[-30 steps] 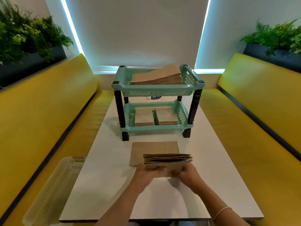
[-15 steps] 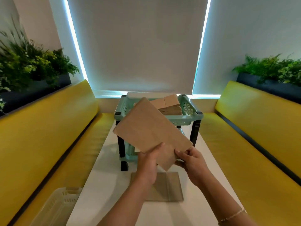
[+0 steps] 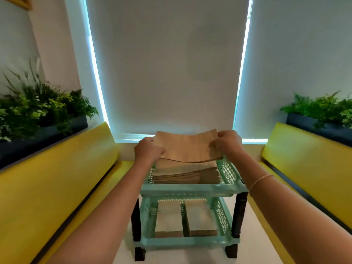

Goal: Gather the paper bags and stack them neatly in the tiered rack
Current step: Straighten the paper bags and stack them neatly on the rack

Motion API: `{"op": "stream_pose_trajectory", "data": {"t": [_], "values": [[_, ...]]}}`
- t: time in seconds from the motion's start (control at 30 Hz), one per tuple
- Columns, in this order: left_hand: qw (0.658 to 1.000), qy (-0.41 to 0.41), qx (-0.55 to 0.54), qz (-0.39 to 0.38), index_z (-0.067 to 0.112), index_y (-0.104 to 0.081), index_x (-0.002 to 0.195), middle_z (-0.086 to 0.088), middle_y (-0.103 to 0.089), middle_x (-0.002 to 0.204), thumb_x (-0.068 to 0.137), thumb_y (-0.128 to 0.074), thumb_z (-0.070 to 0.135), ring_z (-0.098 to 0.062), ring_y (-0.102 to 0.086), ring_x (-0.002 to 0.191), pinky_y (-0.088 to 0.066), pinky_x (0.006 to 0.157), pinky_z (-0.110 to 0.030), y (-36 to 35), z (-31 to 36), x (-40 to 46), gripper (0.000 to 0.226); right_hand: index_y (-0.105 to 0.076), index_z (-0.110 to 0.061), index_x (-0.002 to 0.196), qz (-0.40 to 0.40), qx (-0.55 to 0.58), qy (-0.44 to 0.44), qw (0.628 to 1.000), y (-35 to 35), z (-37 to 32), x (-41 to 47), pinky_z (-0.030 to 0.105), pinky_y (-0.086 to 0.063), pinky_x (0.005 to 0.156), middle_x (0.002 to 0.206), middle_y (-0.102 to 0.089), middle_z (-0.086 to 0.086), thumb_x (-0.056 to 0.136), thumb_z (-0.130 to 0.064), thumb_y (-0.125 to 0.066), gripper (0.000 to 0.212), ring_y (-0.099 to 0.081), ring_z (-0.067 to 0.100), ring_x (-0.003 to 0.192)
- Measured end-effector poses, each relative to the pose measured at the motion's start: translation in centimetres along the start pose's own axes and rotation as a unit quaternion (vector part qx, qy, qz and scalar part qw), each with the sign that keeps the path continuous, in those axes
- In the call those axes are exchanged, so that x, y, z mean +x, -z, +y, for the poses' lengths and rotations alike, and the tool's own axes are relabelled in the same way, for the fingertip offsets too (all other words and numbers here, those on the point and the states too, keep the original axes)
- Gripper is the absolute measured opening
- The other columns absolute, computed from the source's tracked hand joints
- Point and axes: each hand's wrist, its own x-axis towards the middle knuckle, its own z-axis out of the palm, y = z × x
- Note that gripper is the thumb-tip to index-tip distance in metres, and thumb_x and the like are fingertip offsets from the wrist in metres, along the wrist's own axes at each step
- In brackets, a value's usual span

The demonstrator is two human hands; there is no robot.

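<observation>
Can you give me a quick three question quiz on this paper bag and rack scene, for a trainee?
1. True or false: both hands grip the held paper bags.
2. Which tier of the tiered rack are those bags held above? A. top B. bottom C. neither
3. How many separate piles sit side by side in the bottom tier?

Key
1. True: the left hand grips the left edge, the right hand the right edge.
2. A: they hang just over the stack in the top tier.
3. Two: a left pile and a right pile.

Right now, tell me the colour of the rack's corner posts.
Black, against mint-green trays; the rack's corner posts show best in the head view.
</observation>
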Motion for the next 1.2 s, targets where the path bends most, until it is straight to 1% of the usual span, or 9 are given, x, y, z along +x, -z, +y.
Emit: {"op": "stream_pose_trajectory", "data": {"t": [0.07, 0.2, 0.33, 0.53, 0.83, 0.93, 1.03, 1.13, 1.2], "values": [[0.991, -0.006, 0.127, -0.033, 0.004, -0.062, 0.114, -0.012, -0.065, 0.115, 0.075, -0.071, 0.021, -0.029, -0.06, 0.104, -0.047, 0.086, -0.033, -0.7, -0.2, 0.8, 0.043, -0.067, -0.002, 0.109, -0.002, -0.115, 0.004, 0.993, -1.4, 0.2, 1.6, 0.034, -0.049, 0.092, 0.111, -0.066, 0.016, 0.084, -0.013, -0.064, 0.027, -0.061, 0.03, 0.104], [0.973, 0.032, 0.211, -0.089, 0.001, -0.058, 0.116, -0.014, -0.061, 0.117, 0.081, -0.069, 0.023, -0.028, -0.058, 0.108, -0.047, 0.084, -0.029, -2.2, -0.8, 1.1, 0.044, -0.061, 0.0, 0.113, -0.016, -0.201, -0.009, 0.979, -3.0, 1.0, 2.7, 0.028, -0.042, 0.091, 0.121, -0.06, 0.015, 0.091, -0.02, -0.055, 0.03, -0.055, 0.028, 0.114], [0.963, 0.058, 0.24, -0.11, 0.0, -0.052, 0.118, -0.015, -0.058, 0.12, 0.085, -0.064, 0.022, -0.027, -0.056, 0.109, -0.043, 0.075, -0.026, -3.3, -1.3, 0.7, 0.043, -0.059, 0.002, 0.114, -0.029, -0.216, -0.019, 0.976, -3.7, 1.7, 2.7, 0.028, -0.042, 0.093, 0.123, -0.058, 0.015, 0.093, -0.02, -0.054, 0.031, -0.054, 0.027, 0.115], [0.953, 0.095, 0.256, -0.135, 0.001, -0.051, 0.12, -0.013, -0.054, 0.121, 0.087, -0.062, 0.033, -0.026, -0.053, 0.11, -0.042, 0.079, -0.029, -4.0, -1.7, 0.2, 0.046, -0.063, 0.001, 0.098, -0.028, -0.216, -0.021, 0.976, -3.9, 2.2, 2.2, 0.028, -0.04, 0.072, 0.109, -0.062, 0.017, 0.087, -0.011, -0.057, 0.017, -0.055, 0.027, 0.09], [0.941, 0.08, 0.292, -0.15, 0.001, -0.058, 0.111, -0.012, -0.06, 0.116, 0.092, -0.056, 0.031, -0.024, -0.055, 0.106, -0.037, 0.072, -0.025, -4.1, -1.8, -0.2, 0.037, -0.061, -0.005, 0.105, -0.032, -0.25, -0.039, 0.967, -4.7, 2.5, 1.1, 0.032, -0.044, 0.075, 0.11, -0.062, 0.013, 0.089, -0.016, -0.054, 0.021, -0.059, 0.031, 0.101], [0.944, 0.073, 0.287, -0.144, -0.001, -0.055, 0.116, -0.015, -0.058, 0.12, 0.093, -0.053, 0.037, -0.027, -0.054, 0.112, -0.042, 0.082, -0.028, -3.8, -1.5, -0.5, 0.045, -0.06, -0.003, 0.105, -0.018, -0.239, -0.028, 0.971, -4.2, 2.1, 0.4, 0.032, -0.04, 0.073, 0.111, -0.062, 0.015, 0.09, -0.015, -0.054, 0.019, -0.058, 0.032, 0.101], [0.964, 0.031, 0.241, -0.104, 0.002, -0.046, 0.128, -0.016, -0.053, 0.129, 0.09, -0.057, 0.041, -0.031, -0.049, 0.119, -0.042, 0.094, -0.036, -3.3, -1.0, -1.3, 0.056, -0.051, -0.004, 0.12, 0.019, -0.205, 0.016, 0.978, -2.9, 1.2, -1.3, 0.032, -0.041, 0.08, 0.12, -0.059, 0.016, 0.092, -0.022, -0.054, 0.033, -0.054, 0.033, 0.111], [0.989, -0.053, 0.123, -0.06, 0.011, -0.048, 0.129, -0.009, -0.053, 0.128, 0.088, -0.061, 0.036, -0.025, -0.05, 0.116, -0.041, 0.091, -0.031, -2.5, 0.1, -3.5, 0.049, -0.048, -0.012, 0.13, 0.054, -0.14, 0.079, 0.985, -1.2, 0.9, -4.8, 0.03, -0.041, 0.088, 0.122, -0.061, 0.009, 0.091, -0.027, -0.056, 0.042, -0.055, 0.027, 0.113], [0.992, -0.098, 0.047, -0.065, 0.015, -0.055, 0.12, -0.002, -0.059, 0.116, 0.088, -0.062, 0.032, -0.015, -0.056, 0.102, -0.042, 0.083, -0.024, -1.8, 0.9, -6.1, 0.037, -0.056, -0.018, 0.125, 0.046, -0.1, 0.1, 0.989, -0.3, 1.4, -8.0, 0.019, -0.041, 0.076, 0.11, -0.066, 0.001, 0.09, -0.027, -0.057, 0.035, -0.06, 0.015, 0.093]]}}
